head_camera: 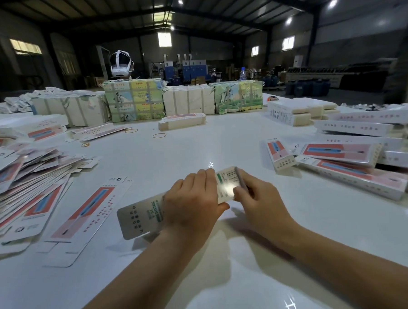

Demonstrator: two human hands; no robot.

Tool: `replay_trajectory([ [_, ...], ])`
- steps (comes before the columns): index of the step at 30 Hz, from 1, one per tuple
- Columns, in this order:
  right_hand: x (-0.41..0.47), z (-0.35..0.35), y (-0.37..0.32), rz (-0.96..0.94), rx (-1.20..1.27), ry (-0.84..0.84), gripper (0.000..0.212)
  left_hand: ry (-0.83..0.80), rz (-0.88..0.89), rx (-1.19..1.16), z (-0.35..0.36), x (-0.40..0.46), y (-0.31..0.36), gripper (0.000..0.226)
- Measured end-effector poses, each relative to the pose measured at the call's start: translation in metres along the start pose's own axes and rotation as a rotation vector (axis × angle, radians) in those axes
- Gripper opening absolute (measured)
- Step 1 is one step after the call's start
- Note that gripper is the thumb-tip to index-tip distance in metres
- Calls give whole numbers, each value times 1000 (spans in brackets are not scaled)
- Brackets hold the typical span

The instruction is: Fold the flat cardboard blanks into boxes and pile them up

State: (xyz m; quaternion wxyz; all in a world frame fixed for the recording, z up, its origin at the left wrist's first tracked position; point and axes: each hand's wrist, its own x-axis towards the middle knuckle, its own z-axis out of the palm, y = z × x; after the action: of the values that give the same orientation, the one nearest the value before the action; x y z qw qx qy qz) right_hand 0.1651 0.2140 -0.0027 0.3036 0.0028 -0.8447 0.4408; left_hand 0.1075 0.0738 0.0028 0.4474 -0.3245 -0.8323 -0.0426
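A long white cardboard blank (pixel 142 216) with green print and a barcode lies tilted just above the white table (pixel 205 284), partly folded into a box. My left hand (pixel 193 202) grips its middle from above, thumb under the near edge. My right hand (pixel 255 196) pinches the flap at its far right end, by the barcode. One flat blank (pixel 83 215) with a red and blue picture lies to the left. A fanned heap of flat blanks (pixel 22 182) spreads at the far left. Folded boxes (pixel 350 168) are piled at the right.
Wrapped bundles (pixel 134 99) line the table's far side, with a white headset (pixel 121 64) on top. One folded box (pixel 182 121) lies in front of them. Rubber bands (pixel 159 135) lie scattered nearby. A small box (pixel 281 155) stands by the right pile.
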Motion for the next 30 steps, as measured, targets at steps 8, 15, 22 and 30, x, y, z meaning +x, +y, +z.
replay_trajectory([
  [8, 2, 0, -8, 259, 546, -92, 28, 22, 20, 0, -1, -2, -10, 68],
  [15, 8, -8, -11, 389, 874, -42, 29, 74, 26, -63, -9, -2, -13, 66],
  [22, 3, -10, -19, 271, 818, -66, 40, 97, 19, -64, -10, -2, -14, 66],
  [30, -1, -8, -22, 172, 581, -43, 53, 49, 54, -22, -9, -2, -10, 70],
])
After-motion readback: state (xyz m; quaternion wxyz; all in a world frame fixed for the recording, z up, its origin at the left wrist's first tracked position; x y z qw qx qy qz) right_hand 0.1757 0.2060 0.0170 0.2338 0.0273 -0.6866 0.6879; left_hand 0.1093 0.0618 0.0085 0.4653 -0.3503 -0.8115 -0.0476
